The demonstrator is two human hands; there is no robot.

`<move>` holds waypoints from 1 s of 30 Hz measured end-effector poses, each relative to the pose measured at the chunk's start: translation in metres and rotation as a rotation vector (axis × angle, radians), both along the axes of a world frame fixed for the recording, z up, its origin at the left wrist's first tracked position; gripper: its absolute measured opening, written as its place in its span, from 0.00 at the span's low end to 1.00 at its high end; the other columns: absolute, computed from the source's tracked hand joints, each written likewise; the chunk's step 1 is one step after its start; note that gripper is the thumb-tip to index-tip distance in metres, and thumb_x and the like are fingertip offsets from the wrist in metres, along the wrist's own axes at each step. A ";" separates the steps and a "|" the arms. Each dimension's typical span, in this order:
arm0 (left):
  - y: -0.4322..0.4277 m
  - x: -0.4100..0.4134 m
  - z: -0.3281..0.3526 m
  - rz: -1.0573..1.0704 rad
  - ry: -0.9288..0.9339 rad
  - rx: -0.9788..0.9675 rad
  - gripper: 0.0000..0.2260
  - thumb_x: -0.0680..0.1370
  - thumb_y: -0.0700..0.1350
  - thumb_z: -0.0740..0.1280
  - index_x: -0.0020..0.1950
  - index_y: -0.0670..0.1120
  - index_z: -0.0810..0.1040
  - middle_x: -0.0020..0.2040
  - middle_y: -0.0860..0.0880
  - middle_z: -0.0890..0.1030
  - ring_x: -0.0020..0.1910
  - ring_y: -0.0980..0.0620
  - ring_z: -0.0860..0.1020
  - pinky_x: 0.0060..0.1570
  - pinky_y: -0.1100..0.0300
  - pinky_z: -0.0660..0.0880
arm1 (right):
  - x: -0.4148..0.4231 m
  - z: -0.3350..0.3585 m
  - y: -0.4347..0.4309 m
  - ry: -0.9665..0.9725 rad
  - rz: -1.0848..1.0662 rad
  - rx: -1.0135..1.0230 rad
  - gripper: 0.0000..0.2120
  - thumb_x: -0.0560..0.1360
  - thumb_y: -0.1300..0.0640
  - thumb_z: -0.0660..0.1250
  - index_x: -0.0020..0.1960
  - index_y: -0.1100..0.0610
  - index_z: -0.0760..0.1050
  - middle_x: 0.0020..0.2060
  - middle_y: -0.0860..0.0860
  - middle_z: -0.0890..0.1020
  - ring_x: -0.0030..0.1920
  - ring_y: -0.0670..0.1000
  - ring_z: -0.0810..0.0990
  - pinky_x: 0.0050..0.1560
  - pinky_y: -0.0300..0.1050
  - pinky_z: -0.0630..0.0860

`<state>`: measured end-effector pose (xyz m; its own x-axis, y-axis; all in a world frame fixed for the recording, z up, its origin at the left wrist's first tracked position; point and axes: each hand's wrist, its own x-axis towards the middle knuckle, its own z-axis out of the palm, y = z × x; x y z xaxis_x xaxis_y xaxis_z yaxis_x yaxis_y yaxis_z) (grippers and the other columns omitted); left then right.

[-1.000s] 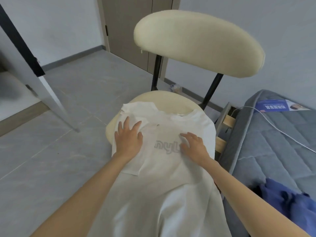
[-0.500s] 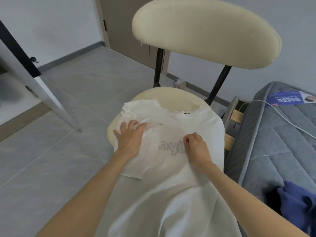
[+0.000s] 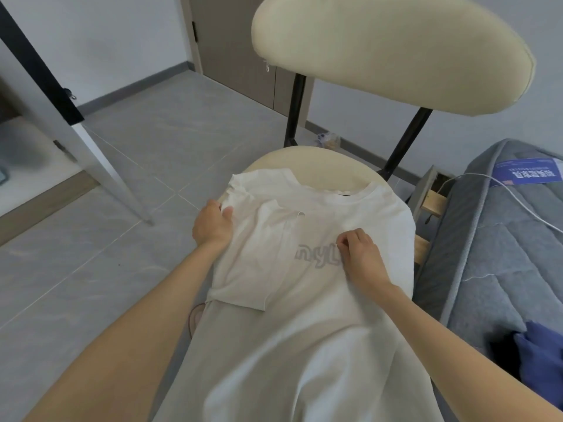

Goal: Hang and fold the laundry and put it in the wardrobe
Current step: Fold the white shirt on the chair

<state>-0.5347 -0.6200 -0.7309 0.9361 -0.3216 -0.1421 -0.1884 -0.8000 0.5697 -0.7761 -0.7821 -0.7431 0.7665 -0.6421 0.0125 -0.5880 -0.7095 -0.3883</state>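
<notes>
Both hands are leaving their flat press on the white T-shirt (image 3: pixel 304 315) and taking hold of it. The left hand (image 3: pixel 213 228) is sliding outward to the garment's left edge, while the right hand (image 3: pixel 362 257) is curling up beside the grey print.

Grey floor tiles (image 3: pixel 146 153) are spreading out on the left side of the view. A bed (image 3: pixel 499 269) with a grey quilted cover is lying along the right side, just beside the chair (image 3: pixel 393 53). The chair is standing in front of the person, showing a cream backrest, black struts and a cream seat.

The white T-shirt is lying front-up across the chair seat, its collar pointing toward the backrest. Its lower part is hanging off the front edge toward the person, and its left sleeve is lying folded inward over the chest.

A blue garment (image 3: pixel 539 363) is lying crumpled on the bed at the lower right. A blue leaflet (image 3: pixel 525 175) is resting at the far end of the bed, with a white cable (image 3: pixel 518 205) trailing across the cover near it.

The left hand's fingers (image 3: pixel 213 207) are curling round the shirt's folded shoulder edge, the thumb pressing on top. The right hand's fingers (image 3: pixel 350 239) are bunching narrowly, thumb and forefinger pinching the cloth at the last visible letter.
</notes>
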 end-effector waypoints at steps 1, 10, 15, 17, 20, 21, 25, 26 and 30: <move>0.001 0.003 0.000 0.003 -0.028 -0.005 0.13 0.82 0.47 0.59 0.57 0.38 0.71 0.57 0.37 0.77 0.57 0.37 0.75 0.49 0.49 0.69 | 0.001 0.000 0.001 -0.001 0.006 0.002 0.06 0.80 0.63 0.58 0.50 0.62 0.73 0.49 0.55 0.74 0.48 0.58 0.72 0.48 0.52 0.68; 0.029 0.035 0.001 0.171 -0.029 -0.059 0.09 0.81 0.45 0.60 0.58 0.41 0.69 0.59 0.39 0.75 0.58 0.38 0.73 0.50 0.49 0.68 | 0.045 0.002 0.029 -0.041 0.070 0.024 0.08 0.81 0.62 0.56 0.52 0.61 0.73 0.51 0.55 0.74 0.50 0.56 0.73 0.51 0.50 0.68; 0.014 0.010 0.005 0.016 -0.073 -0.002 0.24 0.80 0.44 0.62 0.74 0.42 0.59 0.71 0.36 0.61 0.70 0.38 0.59 0.68 0.47 0.58 | 0.036 0.005 0.023 -0.154 0.072 0.155 0.07 0.80 0.62 0.58 0.53 0.60 0.75 0.50 0.53 0.75 0.49 0.55 0.75 0.53 0.51 0.71; 0.001 -0.010 0.010 -0.132 -0.145 -0.089 0.23 0.80 0.42 0.60 0.75 0.42 0.60 0.72 0.37 0.60 0.72 0.39 0.58 0.69 0.49 0.57 | 0.023 0.008 0.013 -0.228 0.005 0.202 0.08 0.80 0.61 0.58 0.56 0.57 0.74 0.51 0.49 0.75 0.48 0.53 0.75 0.52 0.49 0.72; -0.022 -0.045 0.017 -0.309 -0.228 -0.136 0.22 0.81 0.42 0.58 0.75 0.46 0.62 0.74 0.41 0.59 0.74 0.42 0.58 0.72 0.47 0.56 | -0.012 0.004 -0.010 -0.320 -0.254 0.191 0.10 0.80 0.59 0.58 0.59 0.54 0.73 0.54 0.46 0.75 0.52 0.51 0.75 0.55 0.47 0.74; -0.029 -0.058 0.018 -0.371 -0.231 -0.109 0.21 0.82 0.44 0.57 0.76 0.48 0.61 0.76 0.43 0.57 0.75 0.44 0.55 0.72 0.44 0.54 | -0.026 0.000 -0.018 -0.326 -0.353 0.184 0.10 0.80 0.59 0.57 0.60 0.54 0.73 0.57 0.48 0.74 0.55 0.51 0.74 0.57 0.48 0.74; -0.059 -0.106 0.009 -0.615 -0.197 0.034 0.21 0.83 0.50 0.51 0.77 0.58 0.55 0.79 0.51 0.47 0.77 0.47 0.42 0.71 0.38 0.39 | -0.075 -0.017 -0.048 -0.308 -0.552 0.211 0.12 0.81 0.58 0.56 0.64 0.54 0.71 0.64 0.51 0.72 0.62 0.52 0.73 0.61 0.45 0.70; -0.065 -0.116 0.004 -0.655 -0.193 0.074 0.21 0.83 0.52 0.50 0.77 0.61 0.53 0.79 0.52 0.44 0.77 0.47 0.40 0.70 0.36 0.37 | -0.082 -0.020 -0.057 -0.290 -0.557 0.220 0.14 0.82 0.58 0.56 0.65 0.55 0.71 0.65 0.51 0.72 0.62 0.53 0.74 0.62 0.46 0.70; -0.082 -0.141 -0.020 -0.697 -0.124 0.266 0.24 0.80 0.64 0.44 0.76 0.66 0.44 0.78 0.55 0.37 0.76 0.43 0.35 0.65 0.30 0.32 | -0.077 -0.022 -0.092 -0.300 -0.556 0.283 0.16 0.82 0.57 0.54 0.68 0.52 0.69 0.66 0.50 0.73 0.64 0.52 0.73 0.60 0.44 0.68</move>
